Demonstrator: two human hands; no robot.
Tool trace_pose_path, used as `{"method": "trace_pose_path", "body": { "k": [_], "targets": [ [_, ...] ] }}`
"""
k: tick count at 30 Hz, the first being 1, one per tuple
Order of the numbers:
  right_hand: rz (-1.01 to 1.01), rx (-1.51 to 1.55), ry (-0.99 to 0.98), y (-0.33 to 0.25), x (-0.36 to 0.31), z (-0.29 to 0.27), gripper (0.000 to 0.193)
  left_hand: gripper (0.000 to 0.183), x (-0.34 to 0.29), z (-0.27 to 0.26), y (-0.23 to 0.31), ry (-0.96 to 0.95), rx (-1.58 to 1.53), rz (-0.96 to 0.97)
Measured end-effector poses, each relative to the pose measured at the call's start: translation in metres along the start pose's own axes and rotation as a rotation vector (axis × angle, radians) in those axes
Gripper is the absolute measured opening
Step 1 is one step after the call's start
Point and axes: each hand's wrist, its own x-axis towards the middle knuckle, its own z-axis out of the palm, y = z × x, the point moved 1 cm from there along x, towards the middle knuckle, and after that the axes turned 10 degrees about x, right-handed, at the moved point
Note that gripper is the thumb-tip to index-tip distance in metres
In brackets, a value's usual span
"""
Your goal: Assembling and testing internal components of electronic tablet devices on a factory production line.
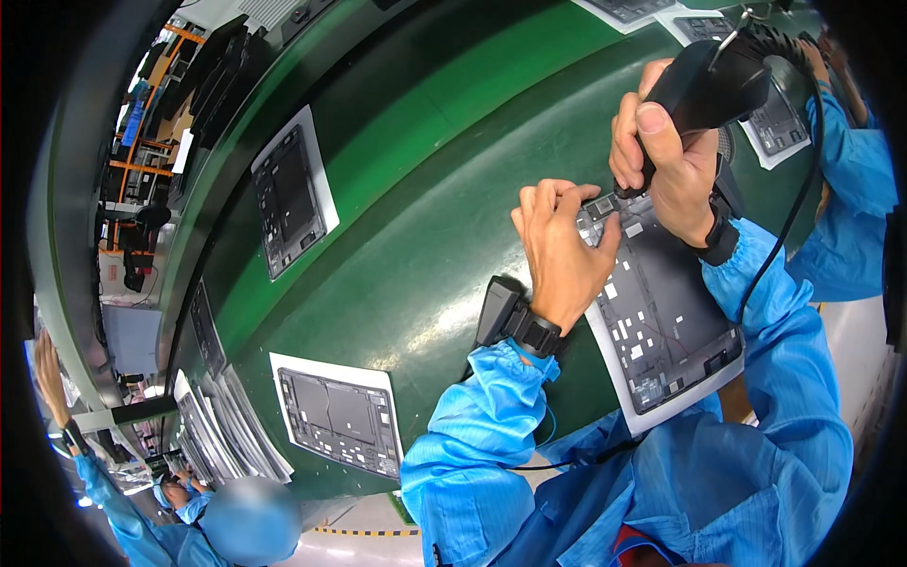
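The right hand point(675, 165) grips a black electric screwdriver point(704, 90), tip down just right of the left hand point(562, 241) whose fingertips press the tablet frame's point(661, 331) far-left corner

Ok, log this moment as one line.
left hand: fingertips pressing dark device panel | right hand: gripping black electric screwdriver, tip on panel's top edge | green belt

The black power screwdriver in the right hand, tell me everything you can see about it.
The power screwdriver is a bulky black tool, plastic by its look, with a coiled black cable running off its top end. The right hand wraps it, thumb along the body. It stands tilted, tip down onto the upper corner of the dark device tray on the green belt, beside the left hand's fingertips. The bit itself is hidden.
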Motion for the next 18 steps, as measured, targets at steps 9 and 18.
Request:
{"method": "trace_pose_path", "body": {
  "k": [9, 18],
  "targets": [
    [0.032, -0.035, 0.007, 0.0033, 0.0016, -0.0011, 0.023, 0.025, -0.0005, 0.0025, -0.0029, -0.033, 0.002, -0.013],
    [0.034, 0.062, 0.078, 0.0062, 0.0013, 0.0013, 0.030, 0.023, -0.0007, 0.0022, -0.0037, -0.023, -0.002, -0.010]
  ]
}}
